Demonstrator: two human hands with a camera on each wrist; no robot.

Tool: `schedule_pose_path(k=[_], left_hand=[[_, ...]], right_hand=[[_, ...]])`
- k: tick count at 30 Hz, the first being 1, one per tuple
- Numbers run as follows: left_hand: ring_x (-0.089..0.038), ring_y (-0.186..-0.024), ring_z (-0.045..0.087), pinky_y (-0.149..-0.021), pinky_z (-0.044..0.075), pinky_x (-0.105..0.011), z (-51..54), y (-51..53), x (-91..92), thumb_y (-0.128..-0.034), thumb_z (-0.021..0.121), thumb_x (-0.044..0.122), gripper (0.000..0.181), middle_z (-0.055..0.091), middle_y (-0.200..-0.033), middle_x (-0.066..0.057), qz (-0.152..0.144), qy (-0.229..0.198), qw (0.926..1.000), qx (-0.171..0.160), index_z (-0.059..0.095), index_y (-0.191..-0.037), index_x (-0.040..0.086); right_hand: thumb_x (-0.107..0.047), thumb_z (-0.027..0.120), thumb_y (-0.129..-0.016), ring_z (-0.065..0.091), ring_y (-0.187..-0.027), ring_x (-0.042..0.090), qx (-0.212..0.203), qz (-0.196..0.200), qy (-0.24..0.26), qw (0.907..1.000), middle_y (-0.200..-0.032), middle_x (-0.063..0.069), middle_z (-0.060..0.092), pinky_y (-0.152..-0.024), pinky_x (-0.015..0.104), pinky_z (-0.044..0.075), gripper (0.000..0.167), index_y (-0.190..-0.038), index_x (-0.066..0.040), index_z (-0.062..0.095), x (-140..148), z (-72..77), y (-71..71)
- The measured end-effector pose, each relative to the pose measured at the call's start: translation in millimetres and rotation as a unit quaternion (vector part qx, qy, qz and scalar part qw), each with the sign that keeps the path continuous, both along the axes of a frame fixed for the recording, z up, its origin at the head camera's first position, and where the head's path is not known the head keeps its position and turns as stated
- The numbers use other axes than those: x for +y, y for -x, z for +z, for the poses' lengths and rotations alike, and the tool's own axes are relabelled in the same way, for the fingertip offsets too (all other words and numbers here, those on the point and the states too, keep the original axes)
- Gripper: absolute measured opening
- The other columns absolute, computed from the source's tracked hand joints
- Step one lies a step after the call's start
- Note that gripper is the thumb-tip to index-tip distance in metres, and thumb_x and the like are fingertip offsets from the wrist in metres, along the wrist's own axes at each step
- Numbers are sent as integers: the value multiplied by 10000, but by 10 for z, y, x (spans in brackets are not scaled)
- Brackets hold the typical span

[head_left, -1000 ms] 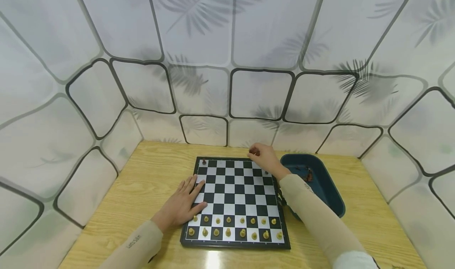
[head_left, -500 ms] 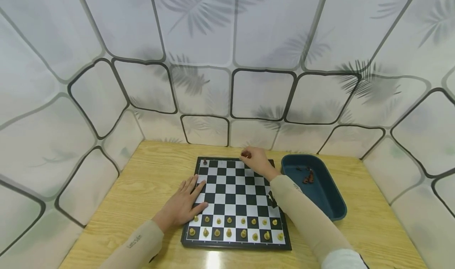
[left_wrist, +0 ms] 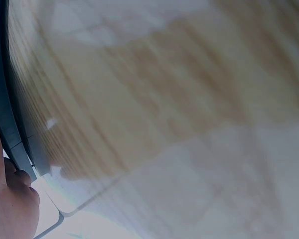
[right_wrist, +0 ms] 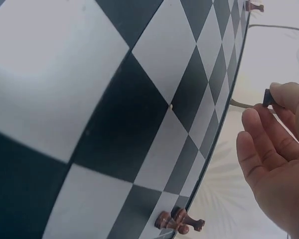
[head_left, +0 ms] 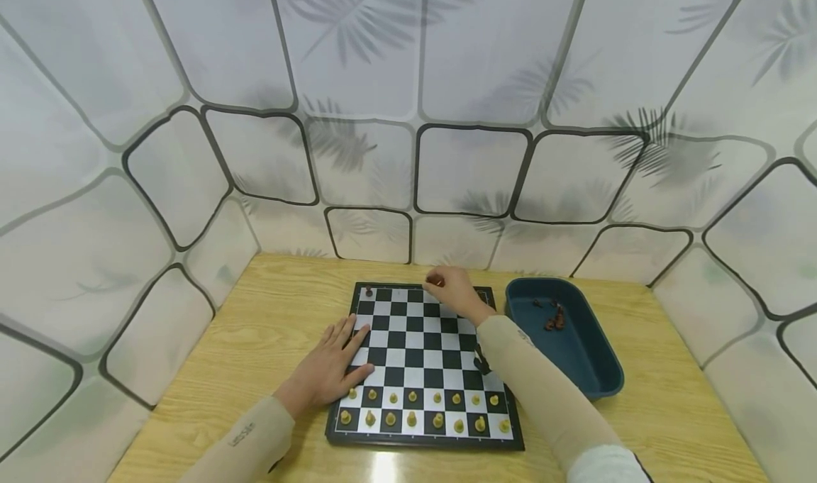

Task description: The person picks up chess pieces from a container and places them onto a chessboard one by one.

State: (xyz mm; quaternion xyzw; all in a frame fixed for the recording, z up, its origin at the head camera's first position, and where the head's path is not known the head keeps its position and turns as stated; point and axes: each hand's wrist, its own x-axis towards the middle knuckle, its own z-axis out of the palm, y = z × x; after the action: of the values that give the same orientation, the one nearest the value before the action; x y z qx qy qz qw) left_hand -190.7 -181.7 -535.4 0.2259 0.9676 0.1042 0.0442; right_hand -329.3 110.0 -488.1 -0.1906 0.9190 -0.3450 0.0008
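A black-and-white chessboard (head_left: 405, 359) lies on the wooden table. My left hand (head_left: 328, 366) rests on its left edge with the fingers spread straight. Over the far edge, right of the middle, my right hand (head_left: 449, 288) pinches a chess piece (right_wrist: 267, 97) between thumb and index finger. Only the piece's dark end shows; its type is hidden. A brown chess piece (head_left: 368, 291) stands in the far left corner. In the right wrist view, brown pieces (right_wrist: 182, 220) stand at another corner. Yellow pieces (head_left: 411, 418) fill the two near rows.
A dark blue tray (head_left: 596, 369) stands right of the board, with several brown pieces (head_left: 555, 320) inside. My right forearm (head_left: 542, 387) crosses the board's right side and the tray's left edge. A patterned wall (head_left: 472, 171) rises behind the table (head_left: 255, 313).
My right hand has moved left along the board's far edge, away from the right corner, still pinching the piece. My left hand has stayed in place.
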Motion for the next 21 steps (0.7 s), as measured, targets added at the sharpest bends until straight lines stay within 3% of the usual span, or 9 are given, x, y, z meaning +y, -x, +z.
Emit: schedule_pose_path(k=[5, 12, 21], left_hand=[[-398, -1641, 144, -1343, 155, -542, -9, 2, 0, -1066, 363, 675, 851, 113, -1759, -226, 5, 37, 10000, 50, 229, -1692, 113], [-406, -1637, 156, -1341, 163, -545, -9, -4, 3, -1066, 366, 675, 849, 127, -1755, -233, 33, -2, 10000, 57, 237, -1690, 114], [-403, -1637, 161, -1339, 175, -546, -8, -5, 6, -1064, 359, 683, 852, 133, -1757, -226, 35, 25, 10000, 44, 241, -1690, 118]], right_hand=[[-151, 729, -1002, 719, -1000, 279, 43, 2, 119, 9999, -1095, 132, 769, -873, 436, 620, 240, -1173, 14, 754, -61, -30, -4], [-172, 738, -999, 715, -1016, 255, -102, -151, -22, 9998, -1107, 107, 767, -902, 427, 612, 193, -1141, -44, 768, -146, -55, -11], [-144, 740, -990, 724, -1017, 268, -76, -70, -71, 9999, -1103, 131, 773, -909, 438, 614, 210, -1149, -8, 762, -197, -130, 18]])
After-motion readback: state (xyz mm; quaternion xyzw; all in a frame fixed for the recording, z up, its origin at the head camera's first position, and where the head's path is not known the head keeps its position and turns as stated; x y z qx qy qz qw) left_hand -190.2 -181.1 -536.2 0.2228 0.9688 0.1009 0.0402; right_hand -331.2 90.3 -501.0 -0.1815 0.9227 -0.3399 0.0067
